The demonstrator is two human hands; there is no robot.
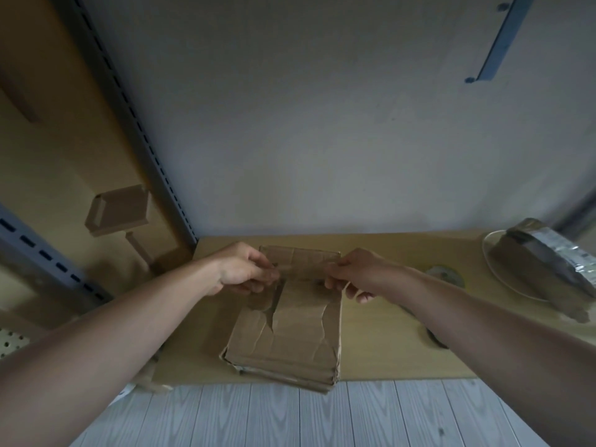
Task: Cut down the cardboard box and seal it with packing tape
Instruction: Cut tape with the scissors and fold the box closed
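Stretching forward on my remote feed, the left hand (242,269) and right hand (354,272) are each pinching one end of a clear packing-tape strip (303,269) across the far half of the creased, flattened brown cardboard box (290,333), which is lying on the tan wooden desk (387,343), its near edge overhanging the front.

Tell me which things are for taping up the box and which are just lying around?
For the job: cardboard box, strip of clear tape over it, left hand and right hand pinching its ends, likely tape roll beside the right arm.
Just lying about: small carton at left, glass plate, foil-wrapped bundle on it.
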